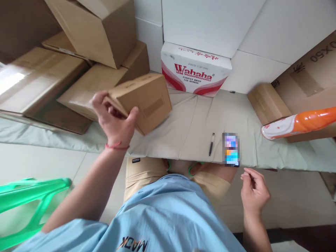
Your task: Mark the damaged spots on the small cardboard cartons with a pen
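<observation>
My left hand grips a small brown cardboard box by its near left end, thumb on the side facing me and fingers behind the edge. The box is tilted, over the left part of the cloth-covered table. My right hand hangs in front of the table edge, its fingers curled in and nothing visible in them. Closest to it lies a phone with a blurred-out screen, at the table's front edge. A black pen rests just left of the phone.
Large cardboard boxes are stacked at the left. A white and red Wahaba-style water carton stands against the tiled wall. At the right are a small carton, a big carton and an orange-white bottle. A green stool stands lower left.
</observation>
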A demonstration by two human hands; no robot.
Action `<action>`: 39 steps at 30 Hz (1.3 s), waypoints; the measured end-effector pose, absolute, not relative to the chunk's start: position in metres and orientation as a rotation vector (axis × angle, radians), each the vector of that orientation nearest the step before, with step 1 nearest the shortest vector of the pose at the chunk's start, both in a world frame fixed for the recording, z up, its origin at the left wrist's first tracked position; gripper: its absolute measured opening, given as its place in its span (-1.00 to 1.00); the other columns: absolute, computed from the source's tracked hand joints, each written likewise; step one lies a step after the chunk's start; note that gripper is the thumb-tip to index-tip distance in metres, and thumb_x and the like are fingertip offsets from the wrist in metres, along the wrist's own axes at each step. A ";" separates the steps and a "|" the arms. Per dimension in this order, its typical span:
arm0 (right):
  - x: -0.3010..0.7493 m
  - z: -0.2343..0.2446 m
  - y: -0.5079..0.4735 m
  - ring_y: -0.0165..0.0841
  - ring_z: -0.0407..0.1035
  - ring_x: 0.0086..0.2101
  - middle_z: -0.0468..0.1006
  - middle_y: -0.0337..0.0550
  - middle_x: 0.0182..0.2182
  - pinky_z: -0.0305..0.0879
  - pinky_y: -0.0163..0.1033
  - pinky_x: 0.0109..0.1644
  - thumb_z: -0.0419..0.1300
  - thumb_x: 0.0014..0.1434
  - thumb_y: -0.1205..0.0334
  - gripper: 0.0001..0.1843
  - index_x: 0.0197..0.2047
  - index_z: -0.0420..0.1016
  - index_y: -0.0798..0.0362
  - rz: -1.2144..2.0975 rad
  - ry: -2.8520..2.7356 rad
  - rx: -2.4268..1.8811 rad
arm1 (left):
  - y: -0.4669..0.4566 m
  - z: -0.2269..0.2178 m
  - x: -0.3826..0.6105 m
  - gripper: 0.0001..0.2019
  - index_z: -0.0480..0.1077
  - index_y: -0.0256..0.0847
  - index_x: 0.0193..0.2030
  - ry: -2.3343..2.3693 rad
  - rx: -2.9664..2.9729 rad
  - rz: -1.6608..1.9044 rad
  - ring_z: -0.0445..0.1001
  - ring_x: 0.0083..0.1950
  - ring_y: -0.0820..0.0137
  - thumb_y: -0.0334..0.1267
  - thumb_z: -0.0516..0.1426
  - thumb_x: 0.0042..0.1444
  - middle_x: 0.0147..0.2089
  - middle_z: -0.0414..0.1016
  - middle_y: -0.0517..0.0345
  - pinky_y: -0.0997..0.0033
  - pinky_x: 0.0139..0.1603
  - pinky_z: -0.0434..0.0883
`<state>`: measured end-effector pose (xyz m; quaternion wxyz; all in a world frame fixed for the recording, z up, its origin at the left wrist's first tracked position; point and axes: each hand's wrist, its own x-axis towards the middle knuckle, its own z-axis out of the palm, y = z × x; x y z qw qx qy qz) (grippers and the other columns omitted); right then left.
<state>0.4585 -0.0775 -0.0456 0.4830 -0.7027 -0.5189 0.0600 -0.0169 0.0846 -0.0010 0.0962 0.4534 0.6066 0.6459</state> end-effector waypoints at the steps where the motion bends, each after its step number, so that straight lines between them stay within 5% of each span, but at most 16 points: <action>1: 0.451 -0.043 -0.076 -0.34 0.55 -0.36 0.68 -0.04 -0.18 0.53 -0.18 -0.22 0.35 0.38 -0.06 -0.68 -0.12 0.69 0.05 0.201 -1.241 -1.685 | 0.061 -0.004 -0.014 -0.12 0.21 -0.10 0.29 1.690 1.196 1.956 0.56 -0.06 0.39 -0.07 0.54 -0.08 0.10 0.50 0.18 0.31 -0.06 0.53; 4: 0.427 -0.039 -0.070 -0.38 0.50 -0.40 0.68 -0.09 -0.25 0.49 -0.23 -0.28 0.42 0.33 -0.05 -0.69 -0.13 0.70 0.04 0.479 -1.117 -1.582 | -0.001 -0.009 -0.002 -0.24 0.32 -0.04 0.19 1.427 0.744 1.720 0.58 -0.26 0.41 -0.06 0.54 -0.12 -0.14 0.59 0.27 0.41 -0.21 0.57; 8: 0.388 -0.042 -0.063 -0.29 0.59 -0.25 0.73 -0.03 -0.12 0.59 -0.19 -0.20 0.43 0.30 -0.16 -0.61 -0.04 0.71 -0.02 0.999 -0.980 -1.409 | -0.048 -0.007 0.016 -0.25 0.35 -0.02 0.11 1.326 0.402 1.390 0.64 -0.34 0.34 0.00 0.57 -0.18 -0.18 0.66 0.24 0.39 -0.34 0.59; 11: 0.362 -0.045 -0.065 -0.09 0.61 0.12 0.66 0.04 0.21 0.66 -0.02 0.05 0.33 0.35 -0.31 -0.37 0.32 0.59 -0.15 1.344 -0.978 -1.257 | -0.056 0.000 0.026 -0.19 0.36 -0.02 0.12 1.285 0.349 1.308 0.64 -0.32 0.34 0.01 0.61 -0.25 -0.19 0.67 0.24 0.40 -0.33 0.60; 15: 0.341 -0.046 -0.075 0.00 0.37 0.43 0.46 -0.07 0.47 0.46 0.12 0.44 0.36 0.32 -0.35 -0.13 0.57 0.30 -0.29 1.585 -1.027 -1.134 | -0.049 0.006 0.039 -0.14 0.39 -0.06 0.17 1.256 0.444 1.250 0.63 -0.26 0.39 0.02 0.64 -0.24 -0.22 0.64 0.27 0.43 -0.21 0.61; 19: 0.332 -0.042 -0.084 -0.08 0.40 0.42 0.51 -0.19 0.43 0.38 0.07 0.51 0.46 0.29 -0.13 -0.23 0.50 0.40 -0.32 1.605 -0.856 -1.177 | -0.045 0.005 0.051 -0.15 0.41 -0.04 0.24 1.149 0.502 1.266 0.61 -0.18 0.42 0.12 0.61 -0.14 -0.16 0.61 0.27 0.48 -0.15 0.58; 23: 0.336 -0.048 -0.084 -0.02 0.61 0.19 0.63 -0.11 0.31 0.68 0.10 0.13 0.41 0.30 -0.18 -0.32 0.41 0.51 -0.22 1.596 -0.579 -1.207 | -0.048 -0.001 0.058 -0.28 0.48 -0.07 0.20 1.020 0.481 1.182 0.62 -0.14 0.37 0.17 0.54 -0.01 -0.10 0.65 0.14 0.40 -0.11 0.58; 28: 0.343 -0.062 -0.074 0.00 0.66 0.09 0.68 -0.06 0.23 0.74 0.08 -0.12 0.27 0.38 -0.23 -0.38 0.40 0.52 -0.17 1.426 -0.706 -1.286 | -0.049 -0.017 0.057 -0.48 0.58 -0.17 -0.04 1.097 0.643 1.024 0.59 -0.17 0.36 0.18 0.50 0.07 -0.16 0.65 0.09 0.38 -0.11 0.52; 34: 0.329 -0.045 -0.029 0.00 0.60 0.20 0.65 -0.08 0.27 0.67 0.12 0.15 0.30 0.37 -0.23 -0.33 0.45 0.45 -0.20 1.341 -0.888 -1.253 | -0.032 -0.041 0.042 -0.37 0.53 -0.16 0.12 1.205 0.782 1.172 0.64 0.08 0.22 0.36 0.31 0.24 0.10 0.66 -0.06 0.25 0.09 0.60; 39: 0.317 -0.052 0.019 -0.01 0.48 0.34 0.55 -0.02 0.38 0.45 0.24 0.43 0.30 0.36 -0.24 -0.22 0.52 0.33 -0.16 1.286 -0.946 -1.183 | -0.015 -0.059 0.035 -0.34 0.47 -0.13 0.35 1.200 0.980 1.287 0.54 0.41 0.06 0.31 0.24 0.34 0.39 0.54 -0.16 0.04 0.42 0.51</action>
